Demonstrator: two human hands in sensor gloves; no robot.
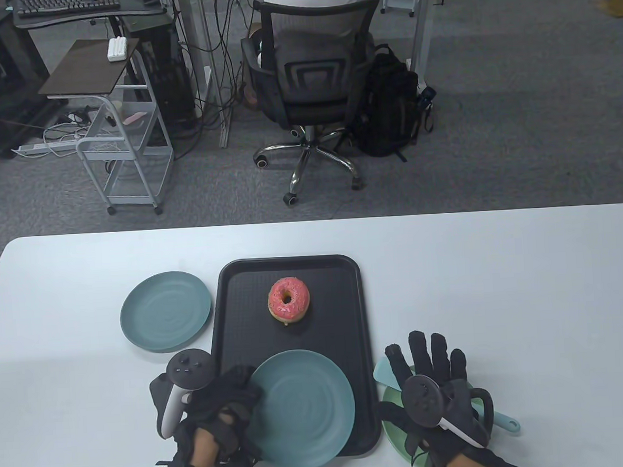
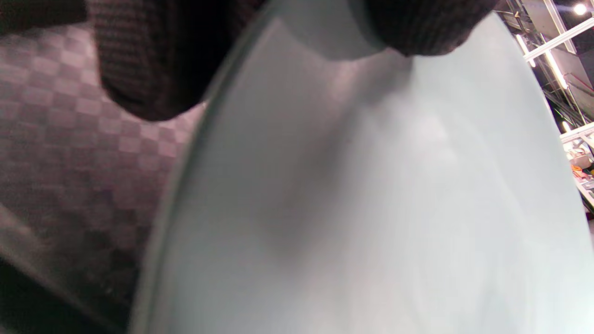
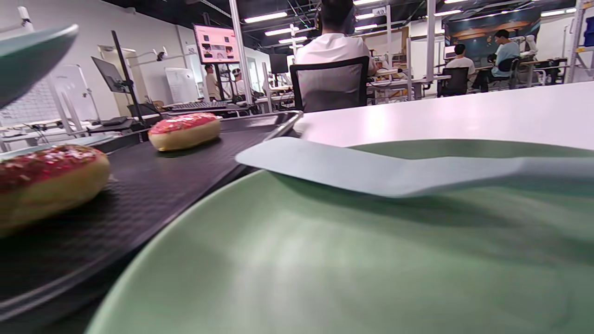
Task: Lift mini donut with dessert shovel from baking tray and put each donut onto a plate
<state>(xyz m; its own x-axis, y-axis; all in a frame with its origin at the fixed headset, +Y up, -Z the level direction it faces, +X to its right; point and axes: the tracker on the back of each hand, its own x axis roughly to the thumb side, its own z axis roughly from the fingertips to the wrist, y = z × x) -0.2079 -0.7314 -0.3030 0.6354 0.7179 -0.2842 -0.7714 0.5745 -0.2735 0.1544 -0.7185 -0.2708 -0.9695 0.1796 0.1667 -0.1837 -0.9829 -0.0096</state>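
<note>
**A:** ok so grips first. Our left hand is pinching the rim of a teal plate, fingers curled over its 9 o'clock edge. In the left wrist view a dark gloved fingertip sits right at the rim with the tray's checkered texture beneath. The right wrist view catches that plate's edge up in the top left corner, so we'd say it's lifted, hovering over the near end of the baking tray, probably so a donut has a short trip.

**B:** and the right hand? Looks flat to us. Fingers straight, spread over the green plate at the tray's 3 o'clock side, gripping nothing.

**A:** agreed. The dessert shovel lies across that green plate, blade poking out toward 11 o'clock from under the fingers, handle end out at 4. Whether the palm actually touches it, we can't tell.

**B:** donuts?

**A:** pink donut sits on the tray toward 12 o'clock. The right wrist view shows a second donut closer in, which the held plate hides from above.

**B:** plus a spare teal plate on the table at the tray's 9 o'clock, nothing on it yet. So no donut is plated; we'd guess grabbing the shovel comes next.
</note>
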